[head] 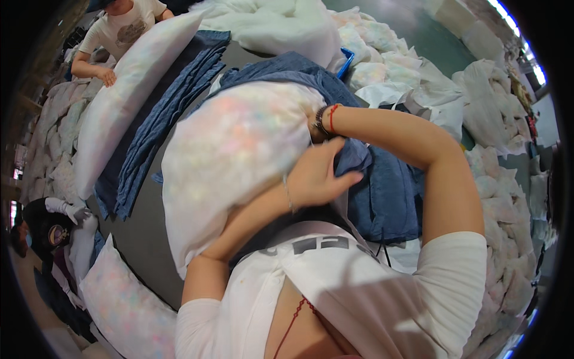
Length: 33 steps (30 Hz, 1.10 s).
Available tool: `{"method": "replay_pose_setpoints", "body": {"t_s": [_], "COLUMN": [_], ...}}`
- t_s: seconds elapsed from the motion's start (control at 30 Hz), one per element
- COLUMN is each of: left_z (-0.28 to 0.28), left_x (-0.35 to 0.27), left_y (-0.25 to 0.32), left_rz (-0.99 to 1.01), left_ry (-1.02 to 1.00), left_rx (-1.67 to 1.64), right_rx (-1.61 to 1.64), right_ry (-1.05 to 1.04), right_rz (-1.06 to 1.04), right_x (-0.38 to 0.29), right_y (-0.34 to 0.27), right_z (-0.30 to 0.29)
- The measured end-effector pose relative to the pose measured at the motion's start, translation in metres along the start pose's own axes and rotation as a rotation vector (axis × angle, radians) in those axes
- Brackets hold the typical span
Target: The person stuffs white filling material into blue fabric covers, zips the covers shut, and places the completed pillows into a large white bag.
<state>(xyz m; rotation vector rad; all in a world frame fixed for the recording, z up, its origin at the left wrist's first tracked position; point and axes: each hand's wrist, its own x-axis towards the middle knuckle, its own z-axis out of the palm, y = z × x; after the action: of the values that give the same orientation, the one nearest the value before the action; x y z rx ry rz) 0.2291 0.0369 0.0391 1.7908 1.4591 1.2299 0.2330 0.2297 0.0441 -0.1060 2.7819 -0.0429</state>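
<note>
A plump white pillow (233, 130), with pastel-coloured filling showing through, rests against my front, tilted across the table. My left forearm wraps over its near side. Slightly blurred, my left hand (316, 172) has its thumb spread from the fingers, beside a bunched blue fabric cover (385, 197). My right hand (317, 130) reaches to the pillow's right end, where the white cloth puckers into folds at the grip; its fingers are mostly hidden. More blue fabric (287, 67) lies along the pillow's far side. Whether the pillow sits partly inside it cannot be told.
Folded blue covers (166, 112) lie on the grey table (139, 233) to the left. Beyond them a person's hand (106, 76) touches a long white pillow (139, 94). Another pillow (130, 305) lies near left. White batting (278, 27) and bagged pillows (497, 215) surround the table.
</note>
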Motion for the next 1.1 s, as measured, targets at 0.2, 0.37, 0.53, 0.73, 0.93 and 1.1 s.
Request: {"method": "replay_pose_setpoints", "body": {"t_s": [0.2, 0.37, 0.53, 0.73, 0.93, 1.1], "left_z": [0.003, 0.023, 0.009, -0.102, -0.123, -0.133], "left_x": [-0.049, -0.063, -0.124, -0.202, -0.15, -0.175], "left_y": [-0.022, -0.044, -0.052, 0.059, 0.085, 0.024], "left_rz": [-0.32, -0.263, -0.422, -0.468, 0.001, 0.067], "left_ry": [0.117, -0.063, -0.352, -0.318, 0.028, 0.326], "left_rx": [-0.076, -0.117, 0.016, 0.623, 0.915, 0.978], "right_rx": [-0.238, 0.329, 0.029, 0.518, 0.269, 1.253], "right_ry": [0.023, 0.815, 0.37, 0.425, 0.104, 0.134], "right_rz": [-0.438, -0.58, -0.649, -0.734, -0.732, -0.772], "right_x": [-0.008, 0.085, 0.146, 0.031, 0.107, 0.08], "right_y": [-0.062, -0.266, -0.291, -0.188, -0.235, -0.168], "right_z": [-0.066, -0.036, 0.03, -0.027, 0.025, 0.022]}}
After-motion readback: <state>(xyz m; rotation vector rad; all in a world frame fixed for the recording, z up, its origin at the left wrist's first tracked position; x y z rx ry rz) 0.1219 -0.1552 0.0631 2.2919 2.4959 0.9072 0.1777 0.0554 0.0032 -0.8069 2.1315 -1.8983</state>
